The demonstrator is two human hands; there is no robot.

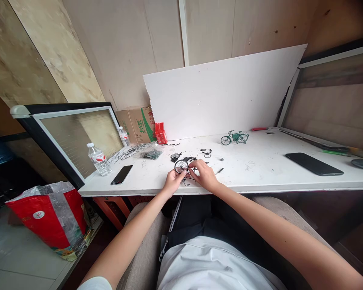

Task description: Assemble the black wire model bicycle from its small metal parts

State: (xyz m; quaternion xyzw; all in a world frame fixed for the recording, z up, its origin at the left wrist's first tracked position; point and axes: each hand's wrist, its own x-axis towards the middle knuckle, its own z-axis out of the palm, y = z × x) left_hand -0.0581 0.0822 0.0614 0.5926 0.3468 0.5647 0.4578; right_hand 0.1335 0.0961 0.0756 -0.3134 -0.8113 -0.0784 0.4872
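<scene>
My left hand (173, 182) is closed on the lower edge of a small black spoked wheel (180, 165), near the table's front edge. From the right, my right hand (203, 173) reaches to the same wheel's side, its fingers bent around dark model bicycle parts that are largely hidden. Black frame pieces (191, 158) show just behind the fingers. Another small wheel part (175, 156) lies behind the held wheel. Small black curved pieces (206, 153) rest farther back, and a thin dark piece (220, 170) is right of my right hand.
On the white table (260, 177) are a green model bicycle (235, 137), a phone (122, 175), a black case-like object (313, 164), a water bottle (99, 159), a plastic bag of parts (151, 154) and a cardboard box (137, 124). A red bag (48, 219) stands on the floor.
</scene>
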